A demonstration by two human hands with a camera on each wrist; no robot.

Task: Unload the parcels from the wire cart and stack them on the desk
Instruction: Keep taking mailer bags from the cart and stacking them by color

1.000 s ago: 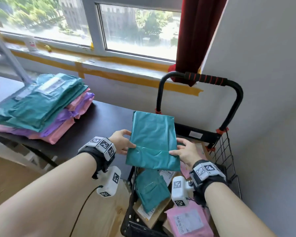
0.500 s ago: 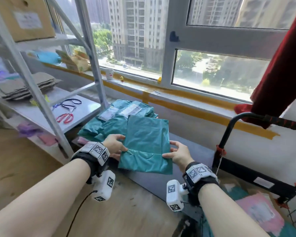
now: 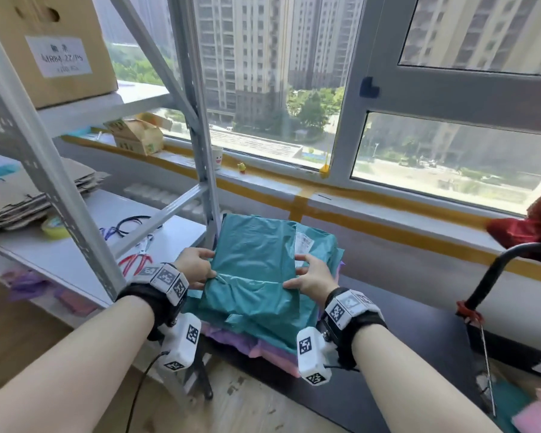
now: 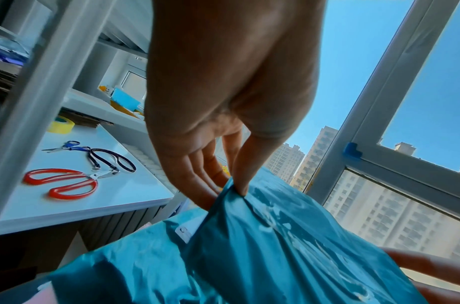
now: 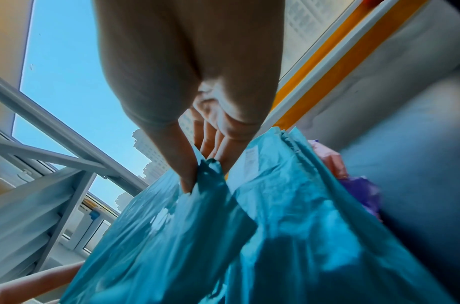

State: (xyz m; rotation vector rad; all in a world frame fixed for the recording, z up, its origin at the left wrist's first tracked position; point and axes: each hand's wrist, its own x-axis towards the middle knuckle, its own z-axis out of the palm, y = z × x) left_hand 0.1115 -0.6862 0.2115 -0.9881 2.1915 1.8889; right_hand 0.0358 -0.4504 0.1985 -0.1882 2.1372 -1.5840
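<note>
Parcels already unloaded form a stack of teal, purple and pink bags at the near left end of the dark table, and I hold the teal parcel flat over its top, touching or just above it; I cannot tell which. My left hand pinches the parcel's left edge, thumb on top and fingers curled beneath. My right hand pinches the right edge the same way, thumb over, fingers under.

To set it down well, I judge I should lower it level, line its edges up with the teal bags underneath, and only then let both pinches go, sliding my fingers out sideways so the slippery plastic does not drag the pile toward the table's edge.

The parcel's long axis runs away from me toward the window sill, its short ends nearest me and nearest the glass, roughly in line with the stack beneath. The wire cart stands well off to my right.
</note>
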